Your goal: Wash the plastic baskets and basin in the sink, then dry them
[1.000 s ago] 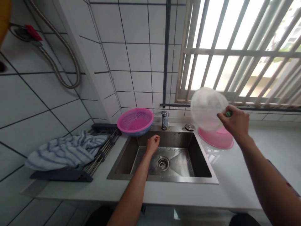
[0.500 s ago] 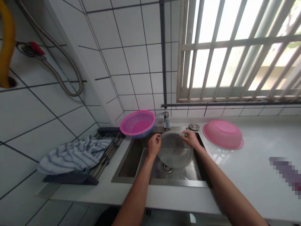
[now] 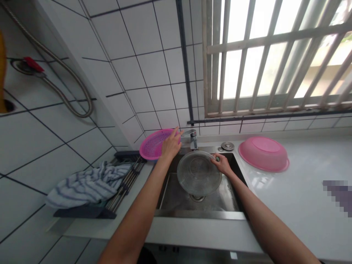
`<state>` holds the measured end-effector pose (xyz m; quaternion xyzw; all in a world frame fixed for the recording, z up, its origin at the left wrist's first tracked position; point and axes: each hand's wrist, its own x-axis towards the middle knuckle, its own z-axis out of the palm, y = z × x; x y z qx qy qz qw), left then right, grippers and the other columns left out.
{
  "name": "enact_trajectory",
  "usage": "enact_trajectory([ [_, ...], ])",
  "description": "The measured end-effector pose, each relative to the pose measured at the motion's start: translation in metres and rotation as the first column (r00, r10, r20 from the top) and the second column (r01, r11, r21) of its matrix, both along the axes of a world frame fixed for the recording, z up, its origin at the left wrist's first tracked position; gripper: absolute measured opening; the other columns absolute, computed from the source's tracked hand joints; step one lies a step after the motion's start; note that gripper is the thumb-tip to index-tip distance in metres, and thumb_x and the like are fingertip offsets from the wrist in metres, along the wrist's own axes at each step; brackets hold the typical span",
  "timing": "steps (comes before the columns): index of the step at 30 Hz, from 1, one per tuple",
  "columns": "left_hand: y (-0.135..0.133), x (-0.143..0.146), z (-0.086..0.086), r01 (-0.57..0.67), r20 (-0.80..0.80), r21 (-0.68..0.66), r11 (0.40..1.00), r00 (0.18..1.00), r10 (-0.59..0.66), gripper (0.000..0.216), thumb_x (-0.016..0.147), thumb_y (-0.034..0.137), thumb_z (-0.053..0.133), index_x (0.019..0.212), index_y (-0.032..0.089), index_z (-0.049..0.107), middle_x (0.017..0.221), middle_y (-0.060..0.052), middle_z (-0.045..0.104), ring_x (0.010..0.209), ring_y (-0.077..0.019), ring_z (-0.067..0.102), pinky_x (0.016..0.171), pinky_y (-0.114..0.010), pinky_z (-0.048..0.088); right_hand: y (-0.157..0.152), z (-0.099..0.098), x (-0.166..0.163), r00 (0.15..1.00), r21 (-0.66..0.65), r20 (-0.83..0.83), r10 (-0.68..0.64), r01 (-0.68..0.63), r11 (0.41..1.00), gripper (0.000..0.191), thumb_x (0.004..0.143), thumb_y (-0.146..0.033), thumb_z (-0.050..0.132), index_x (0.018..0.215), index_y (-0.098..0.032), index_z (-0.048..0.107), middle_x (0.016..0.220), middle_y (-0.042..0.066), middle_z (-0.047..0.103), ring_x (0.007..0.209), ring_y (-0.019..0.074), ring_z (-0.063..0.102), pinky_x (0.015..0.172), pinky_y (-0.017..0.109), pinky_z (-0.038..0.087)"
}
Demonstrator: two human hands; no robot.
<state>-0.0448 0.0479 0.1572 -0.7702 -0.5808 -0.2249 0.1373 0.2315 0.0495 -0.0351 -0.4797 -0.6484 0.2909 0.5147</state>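
My right hand (image 3: 221, 163) grips the right rim of a clear, ribbed round basin (image 3: 199, 174), which is tilted over the steel sink (image 3: 176, 196). My left hand (image 3: 172, 144) is off the basin, with its fingers stretched toward the lever of the chrome faucet (image 3: 193, 140). Whether a fingertip touches the lever I cannot tell. Behind that hand sits a pink colander (image 3: 151, 145), partly covered by it. Beneath the basin, the drain (image 3: 197, 198) shows in part.
An upturned pink basin (image 3: 264, 154) rests on the white counter right of the sink. A metal drain stopper (image 3: 227, 146) lies by the sink's back corner. On the left, a striped cloth (image 3: 88, 187) covers part of a folding rack (image 3: 128, 187). A barred window (image 3: 269, 42) is behind.
My left hand has let go of the basin's left rim and moved up and left to the faucet. The basin has shifted slightly left, still in my right hand. The view has tilted a little.
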Motion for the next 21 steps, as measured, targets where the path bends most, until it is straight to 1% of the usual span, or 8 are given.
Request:
enact_trajectory([
  [2,0.016,-0.002,0.009,0.042,-0.047,-0.062,0.997,0.998,-0.044,0.047,0.1,0.026,0.053,0.146,0.034,0.061,0.152,-0.006,0.059,0.123,-0.0285,0.067,0.103,-0.042,0.054,0.0,0.0,-0.001,1.0,0.008,-0.003,0.028,-0.028,1.0,0.026,0.08,-0.042,0.062,0.07,-0.021,0.049,0.075,-0.001,0.061,0.074,0.0175,0.054,0.073,0.024,0.039],
  [4,0.027,-0.002,0.015,0.046,-0.06,-0.096,0.994,0.997,-0.052,0.039,0.101,0.028,0.052,0.134,0.033,0.071,0.137,-0.005,0.071,0.118,-0.0275,0.069,0.103,-0.04,0.053,0.0,0.0,-0.001,1.0,0.013,-0.005,0.031,-0.03,0.999,0.028,0.08,-0.043,0.062,0.069,-0.022,0.048,0.075,0.0,0.061,0.075,0.0177,0.054,0.073,0.024,0.039],
  [6,0.034,0.0,0.02,0.051,-0.075,-0.105,0.993,0.995,-0.059,0.034,0.101,0.031,0.053,0.126,0.033,0.076,0.127,-0.005,0.076,0.115,-0.0267,0.071,0.101,-0.038,0.053,0.0,0.0,0.0,1.0,0.007,0.009,0.0,0.0,1.0,0.028,0.08,-0.044,0.062,0.07,-0.022,0.049,0.073,-0.001,0.059,0.073,0.0171,0.053,0.071,0.024,0.038],
  [9,0.038,0.005,0.027,0.083,-0.1,-0.081,0.993,0.991,-0.09,0.033,0.102,0.033,0.053,0.124,0.032,0.077,0.124,-0.006,0.077,0.114,-0.0257,0.071,0.1,-0.036,0.052,0.001,-0.003,0.004,0.995,-0.034,0.07,-0.067,0.069,0.997,0.027,0.08,-0.044,0.062,0.07,-0.021,0.052,0.065,-0.003,0.054,0.066,0.0156,0.049,0.065,0.023,0.034],
  [12,0.041,0.012,0.031,0.091,-0.105,-0.044,0.995,0.99,-0.095,0.033,0.103,0.034,0.05,0.123,0.03,0.077,0.123,-0.007,0.077,0.112,-0.0257,0.071,0.097,-0.035,0.051,0.002,-0.007,0.006,0.987,-0.076,0.141,-0.078,0.089,0.993,0.026,0.079,-0.044,0.062,0.069,-0.021,0.055,0.061,-0.004,0.052,0.063,0.0149,0.047,0.062,0.023,0.031],
  [17,0.042,0.019,0.031,0.085,-0.092,-0.027,0.996,0.992,-0.087,0.033,0.105,0.035,0.048,0.12,0.029,0.077,0.12,-0.007,0.077,0.108,-0.0248,0.071,0.094,-0.034,0.051,0.004,-0.01,0.007,0.98,-0.093,0.195,-0.041,0.06,0.994,0.026,0.081,-0.044,0.063,0.071,-0.021,0.058,0.061,-0.005,0.053,0.061,0.0141,0.048,0.062,0.023,0.031],
  [19,0.04,0.02,0.031,0.092,-0.091,-0.021,0.996,0.991,-0.094,0.032,0.104,0.034,0.049,0.118,0.027,0.077,0.119,-0.008,0.077,0.107,-0.0246,0.071,0.093,-0.034,0.051,0.004,-0.011,0.01,0.968,-0.128,0.25,0.007,0.025,0.991,0.023,0.08,-0.042,0.064,0.072,-0.021,0.06,0.061,-0.004,0.055,0.062,0.0145,0.05,0.063,0.023,0.032],
  [21,0.039,0.021,0.032,0.1,-0.099,-0.021,0.995,0.99,-0.101,0.031,0.104,0.032,0.049,0.116,0.025,0.077,0.117,-0.008,0.077,0.106,-0.0245,0.071,0.092,-0.033,0.051,0.003,-0.011,0.014,0.942,-0.184,0.329,0.071,-0.01,0.983,0.017,0.078,-0.036,0.066,0.073,-0.02,0.064,0.063,-0.002,0.06,0.064,0.0155,0.053,0.063,0.023,0.033],
])
